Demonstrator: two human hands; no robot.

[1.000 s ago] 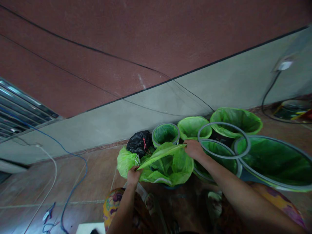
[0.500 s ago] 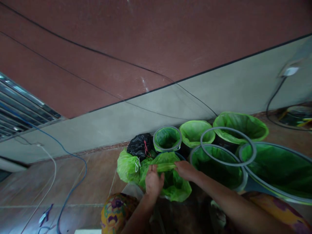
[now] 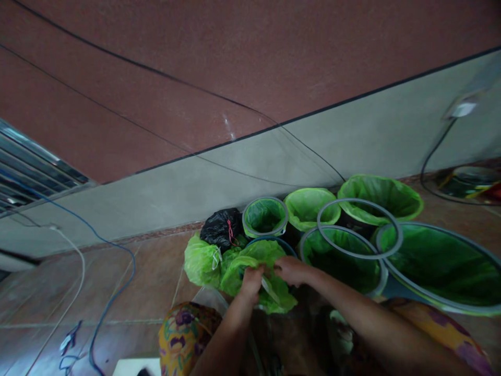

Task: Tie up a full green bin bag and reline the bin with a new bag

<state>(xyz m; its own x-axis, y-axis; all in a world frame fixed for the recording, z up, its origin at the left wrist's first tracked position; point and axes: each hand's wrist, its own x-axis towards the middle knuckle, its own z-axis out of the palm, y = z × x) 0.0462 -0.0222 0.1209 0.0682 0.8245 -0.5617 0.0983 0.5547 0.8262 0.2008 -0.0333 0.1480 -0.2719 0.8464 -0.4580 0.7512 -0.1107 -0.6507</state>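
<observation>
Both hands gripping a green bag (image 3: 256, 261) over a small bin: left hand (image 3: 251, 279) pinching its rim, right hand (image 3: 290, 270) beside it. On the floor by the wall, near a black bag (image 3: 221, 228) and lined bins (image 3: 265, 215).

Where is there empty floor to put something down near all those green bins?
The tiled floor left of the tied green bag is bare, out to the blue cable. It is crowded on the right: lined bins stand rim to rim against the wall, a loose grey ring rests on top, and both hands work a green liner.
</observation>
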